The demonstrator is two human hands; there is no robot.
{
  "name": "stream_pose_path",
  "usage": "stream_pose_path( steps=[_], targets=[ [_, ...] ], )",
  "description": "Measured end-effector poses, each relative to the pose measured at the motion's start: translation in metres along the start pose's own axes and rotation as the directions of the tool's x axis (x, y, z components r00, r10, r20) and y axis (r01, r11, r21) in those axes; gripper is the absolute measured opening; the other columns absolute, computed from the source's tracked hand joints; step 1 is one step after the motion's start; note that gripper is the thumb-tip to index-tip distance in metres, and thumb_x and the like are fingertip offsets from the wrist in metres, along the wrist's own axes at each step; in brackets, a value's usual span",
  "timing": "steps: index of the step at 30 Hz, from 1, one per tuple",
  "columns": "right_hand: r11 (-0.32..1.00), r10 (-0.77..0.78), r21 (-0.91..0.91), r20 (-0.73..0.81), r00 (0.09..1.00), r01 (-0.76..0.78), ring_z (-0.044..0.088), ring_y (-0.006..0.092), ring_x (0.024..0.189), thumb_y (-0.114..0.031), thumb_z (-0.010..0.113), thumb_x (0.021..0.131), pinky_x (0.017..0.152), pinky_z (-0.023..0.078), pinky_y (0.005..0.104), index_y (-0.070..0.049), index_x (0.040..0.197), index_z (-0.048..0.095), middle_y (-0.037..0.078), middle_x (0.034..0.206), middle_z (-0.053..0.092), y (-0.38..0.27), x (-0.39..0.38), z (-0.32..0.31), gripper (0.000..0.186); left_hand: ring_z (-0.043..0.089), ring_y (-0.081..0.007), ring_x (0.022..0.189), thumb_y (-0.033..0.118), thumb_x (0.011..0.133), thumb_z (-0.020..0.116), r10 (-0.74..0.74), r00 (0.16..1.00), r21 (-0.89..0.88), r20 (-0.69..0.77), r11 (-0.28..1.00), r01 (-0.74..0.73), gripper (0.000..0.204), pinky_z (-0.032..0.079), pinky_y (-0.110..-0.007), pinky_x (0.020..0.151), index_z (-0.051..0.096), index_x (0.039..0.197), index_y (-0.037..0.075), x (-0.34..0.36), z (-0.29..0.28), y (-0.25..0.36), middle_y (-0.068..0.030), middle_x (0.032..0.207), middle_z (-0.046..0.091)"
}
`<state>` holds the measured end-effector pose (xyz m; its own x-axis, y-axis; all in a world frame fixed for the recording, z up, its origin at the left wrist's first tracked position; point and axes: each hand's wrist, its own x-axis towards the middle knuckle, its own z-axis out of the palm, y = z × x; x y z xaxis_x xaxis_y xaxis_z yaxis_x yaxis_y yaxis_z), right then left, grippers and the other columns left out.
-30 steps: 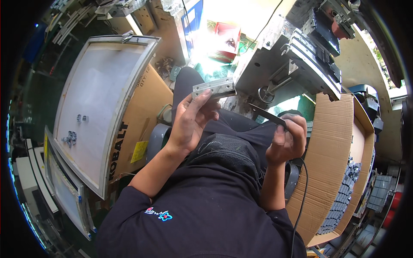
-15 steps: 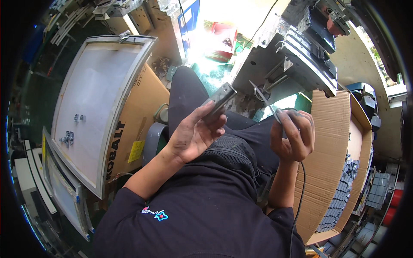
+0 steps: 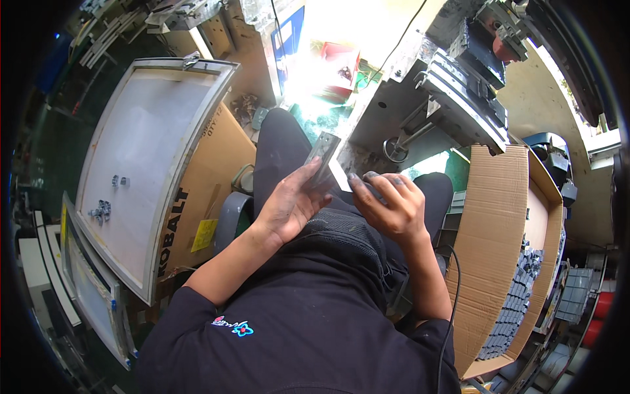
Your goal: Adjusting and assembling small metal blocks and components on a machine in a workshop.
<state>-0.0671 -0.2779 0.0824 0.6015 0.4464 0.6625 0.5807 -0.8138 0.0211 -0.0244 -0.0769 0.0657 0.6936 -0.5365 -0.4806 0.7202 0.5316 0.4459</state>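
Note:
In front of my lap, my left hand [image 3: 293, 205] holds a grey rectangular metal bar [image 3: 323, 152], its fingers curled beneath and the thumb along its side. Small holes show near the bar's upper end. Just right of it, my right hand [image 3: 394, 205] is closed, its fingertips pinching a thin flat metal strip [image 3: 340, 176]. That strip catches a bright glare and lies close beside the bar; whether the two touch I cannot tell. My fingertips look smudged dark.
A framed white screen [image 3: 154, 131] with small metal pieces leans on a cardboard box [image 3: 205, 177] at left. On the right stands an open carton [image 3: 489, 262] holding rows of small grey parts. A machine [image 3: 459, 98] and a red bin [image 3: 338, 65] are ahead.
My right hand has moved left and slightly down with the thin strip, from well apart to beside the bar. In my left hand the bar has turned more upright and shifted slightly left.

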Motion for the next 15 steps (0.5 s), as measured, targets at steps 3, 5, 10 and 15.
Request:
stream_pose_path(
  steps=[3,5,10,15],
  targets=[
    [1.000,-0.026,0.017,0.052,0.998,0.025,0.062,0.0169,0.070,-0.009,0.075,0.067,0.062,0.052,0.0285,-0.011,0.099,0.069,0.004,0.086,0.062,-0.003,-0.007,0.007,0.033,0.062,-0.0130,0.095,0.027,0.092,0.061,0.000,0.998,0.071,-0.059,0.997,0.004,0.022,0.048,-0.031,0.080,0.063,0.108,0.013,0.003,-0.013,-0.003,-0.0001,0.099,0.067],
    [0.999,-0.044,0.023,0.074,0.996,0.042,0.062,0.0168,0.071,-0.009,0.074,0.069,0.061,0.052,0.0285,-0.011,0.098,0.069,0.004,0.088,0.062,-0.004,-0.011,0.010,0.029,0.061,-0.0119,0.096,0.027,0.092,0.062,0.040,0.998,0.109,-0.053,0.994,-0.034,0.024,0.049,-0.028,0.076,0.062,0.110,0.011,0.002,-0.017,-0.005,-0.0006,0.103,0.065],
    [0.974,0.091,0.201,0.087,0.992,-0.107,0.063,0.0169,0.070,-0.005,0.072,0.074,0.061,0.052,0.0269,-0.008,0.097,0.068,0.005,0.086,0.062,-0.010,-0.015,0.022,0.024,0.063,-0.0118,0.092,0.026,0.092,0.062,0.012,0.999,0.171,-0.052,0.985,-0.003,0.024,0.050,-0.027,0.074,0.062,0.110,0.011,0.001,-0.023,-0.008,-0.0009,0.101,0.066],
    [-0.077,0.628,0.623,0.637,0.448,-0.778,0.059,0.0089,0.071,-0.009,0.064,0.088,0.059,0.049,0.0224,0.002,0.101,0.064,0.004,0.082,0.063,-0.016,-0.024,0.038,0.017,0.065,-0.0129,0.092,0.025,0.092,0.063,-0.035,0.999,0.200,-0.037,0.979,0.042,0.025,0.051,-0.027,0.074,0.062,0.111,0.009,0.004,-0.029,-0.015,-0.0025,0.100,0.067]
  ],
)
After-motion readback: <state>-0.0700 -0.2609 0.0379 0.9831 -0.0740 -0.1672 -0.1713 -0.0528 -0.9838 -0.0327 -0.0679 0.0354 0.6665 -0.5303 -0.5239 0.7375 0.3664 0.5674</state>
